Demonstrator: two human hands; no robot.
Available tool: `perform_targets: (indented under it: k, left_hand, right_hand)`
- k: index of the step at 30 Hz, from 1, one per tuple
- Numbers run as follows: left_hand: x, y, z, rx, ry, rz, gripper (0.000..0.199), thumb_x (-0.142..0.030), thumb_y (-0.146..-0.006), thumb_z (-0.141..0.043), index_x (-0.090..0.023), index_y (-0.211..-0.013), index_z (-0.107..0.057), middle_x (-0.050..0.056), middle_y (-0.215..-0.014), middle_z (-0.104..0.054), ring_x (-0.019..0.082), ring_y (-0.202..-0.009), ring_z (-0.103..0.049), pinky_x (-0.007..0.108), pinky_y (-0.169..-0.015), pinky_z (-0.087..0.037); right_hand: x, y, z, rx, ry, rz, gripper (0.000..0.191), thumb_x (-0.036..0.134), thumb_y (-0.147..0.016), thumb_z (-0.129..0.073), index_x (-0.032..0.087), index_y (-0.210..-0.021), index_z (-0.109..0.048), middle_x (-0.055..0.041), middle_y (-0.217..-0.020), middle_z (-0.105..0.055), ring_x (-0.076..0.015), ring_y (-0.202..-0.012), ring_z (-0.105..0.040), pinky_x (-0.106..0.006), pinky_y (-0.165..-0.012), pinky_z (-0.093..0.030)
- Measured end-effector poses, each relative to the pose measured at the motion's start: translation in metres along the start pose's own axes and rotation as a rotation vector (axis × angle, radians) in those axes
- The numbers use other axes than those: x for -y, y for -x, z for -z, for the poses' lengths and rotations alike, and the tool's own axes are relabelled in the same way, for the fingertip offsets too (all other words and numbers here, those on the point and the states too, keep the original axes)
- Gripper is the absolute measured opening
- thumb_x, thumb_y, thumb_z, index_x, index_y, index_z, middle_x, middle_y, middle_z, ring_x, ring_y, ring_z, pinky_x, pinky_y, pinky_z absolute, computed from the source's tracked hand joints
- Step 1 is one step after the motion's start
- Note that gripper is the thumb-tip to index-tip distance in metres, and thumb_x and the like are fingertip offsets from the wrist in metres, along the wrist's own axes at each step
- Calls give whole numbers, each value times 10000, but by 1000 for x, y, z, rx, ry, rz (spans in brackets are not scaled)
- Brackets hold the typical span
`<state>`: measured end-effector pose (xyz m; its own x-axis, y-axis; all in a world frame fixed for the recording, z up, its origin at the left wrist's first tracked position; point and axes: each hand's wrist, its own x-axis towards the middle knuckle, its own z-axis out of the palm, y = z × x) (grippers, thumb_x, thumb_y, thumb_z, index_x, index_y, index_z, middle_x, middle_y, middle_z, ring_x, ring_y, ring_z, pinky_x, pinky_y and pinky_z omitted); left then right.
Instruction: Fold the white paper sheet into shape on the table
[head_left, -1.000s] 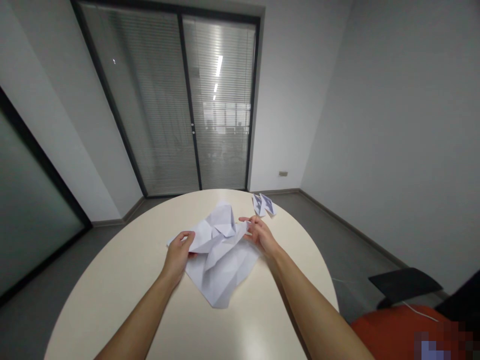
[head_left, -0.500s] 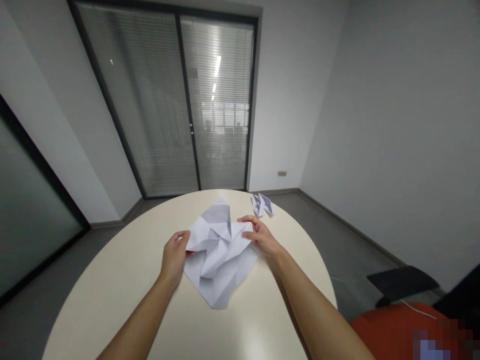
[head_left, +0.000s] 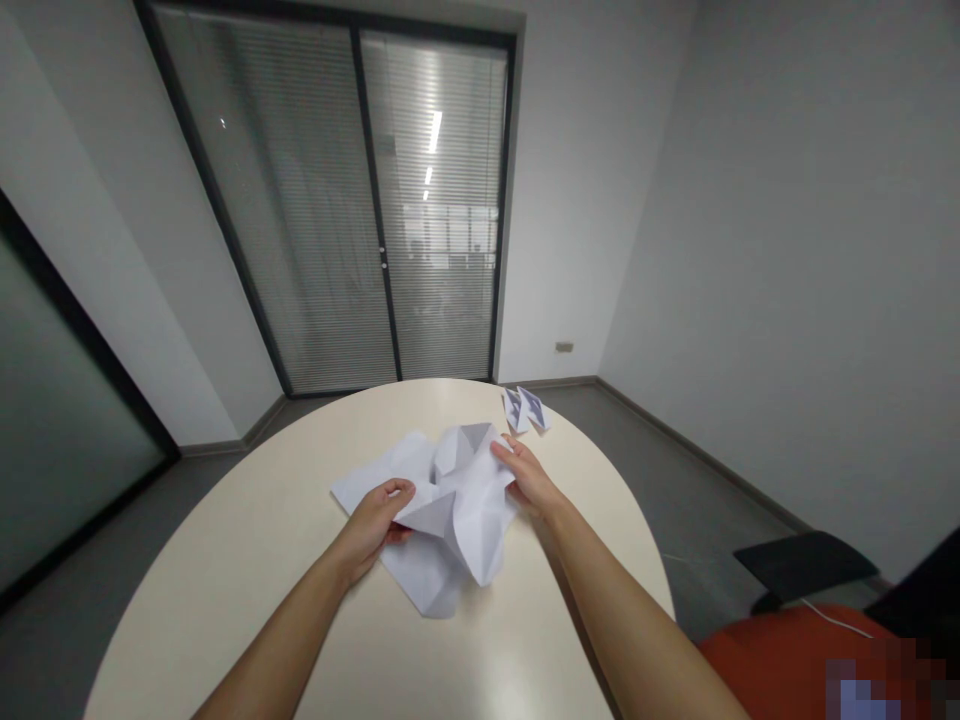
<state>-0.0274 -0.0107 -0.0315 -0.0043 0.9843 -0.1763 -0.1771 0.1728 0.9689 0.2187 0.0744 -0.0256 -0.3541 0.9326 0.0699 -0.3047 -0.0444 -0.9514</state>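
Note:
Between my hands is a creased, partly folded sheet of white paper [head_left: 476,500], raised a little above the table. My left hand [head_left: 373,528] pinches its left side between thumb and fingers. The right edge is gripped by my right hand [head_left: 531,478], thumb on top and the other fingers partly hidden behind the paper. More white paper [head_left: 424,585] lies flat on the table underneath; whether it is one sheet or several I cannot tell.
All this is on a round cream table [head_left: 247,560]. Near its far right edge stand two small folded white paper pieces [head_left: 525,410]. An orange chair [head_left: 757,660] with a black armrest [head_left: 806,568] is at the lower right. Glass doors with blinds [head_left: 435,220] stand behind the table.
The held paper has been turned and bunched, and its folds point differently. My left hand has moved right and slightly down, nearer my right hand. Paper underneath now shows at the left.

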Motion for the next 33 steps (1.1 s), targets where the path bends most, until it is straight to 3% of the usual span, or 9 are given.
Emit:
perform_targets:
  k: [2, 7, 10, 15, 20, 24, 30, 33]
  left_hand:
    - [0, -1, 0, -32, -10, -30, 458, -533, -674, -819, -179, -884, -618, 5, -731, -654, 127, -564, -593, 192, -451, -411]
    - [-2, -8, 5, -258, -25, -155, 495, -557, -685, -773, -204, -980, -590, 17, -809, -692, 152, -591, -653, 217, -479, -476]
    - [-2, -12, 8, -372, -117, -212, 479, -566, -726, -714, -208, -1018, -587, 8, -746, -679, 167, -542, -659, 228, -450, -475]
    - [-2, -13, 8, -444, -132, -276, 518, -590, -705, -712, -207, -1029, -583, -39, -640, -613, 156, -494, -616, 243, -446, -496]
    - [-6, -12, 7, -388, 80, -289, 507, -546, -690, -776, -226, -1031, -579, -29, -775, -657, 130, -557, -624, 203, -448, -473]
    - [-7, -8, 1, -263, 290, -213, 333, -407, -786, -759, -228, -1004, -584, 12, -945, -709, 154, -714, -703, 227, -559, -543]
    - [-5, -3, -14, -210, 422, -210, 157, -276, -898, -671, -225, -1034, -611, 31, -1028, -730, 143, -746, -719, 217, -584, -563]
    - [-7, -3, -15, -202, 472, -237, 121, -238, -917, -650, -213, -1033, -626, 35, -1041, -733, 139, -766, -722, 200, -585, -570]
  right_hand:
    - [1, 0, -1, -24, 18, 39, 491, 616, -744, -772, 223, -984, -603, -35, -834, -717, -193, -691, -659, -320, -683, -528]
    - [-3, -6, 2, -83, -38, 137, 476, 609, -778, -745, 239, -1032, -586, -48, -944, -732, -215, -792, -685, -339, -708, -556]
    - [-6, -10, 7, -160, -58, 154, 458, 599, -765, -757, 244, -996, -582, -48, -960, -732, -227, -836, -685, -343, -704, -573]
    - [-5, -13, 10, -200, -62, 165, 436, 604, -773, -745, 241, -961, -592, -44, -931, -727, -217, -831, -685, -323, -683, -579]
    - [3, -7, 6, -123, -133, 139, 371, 518, -821, -727, 241, -1045, -626, -71, -1087, -743, -248, -1019, -701, -370, -831, -595]
    - [6, -3, -1, -81, -223, 114, 354, 430, -820, -731, 245, -1102, -624, -69, -1213, -719, -246, -1131, -678, -381, -942, -575]
    - [1, 2, -20, 79, -254, 32, 383, 384, -770, -681, 188, -1095, -636, -123, -1177, -730, -318, -1164, -667, -435, -898, -599]
    - [-2, 6, -31, 122, -281, 0, 399, 312, -730, -716, 188, -1102, -640, -115, -1223, -716, -313, -1173, -666, -419, -923, -593]
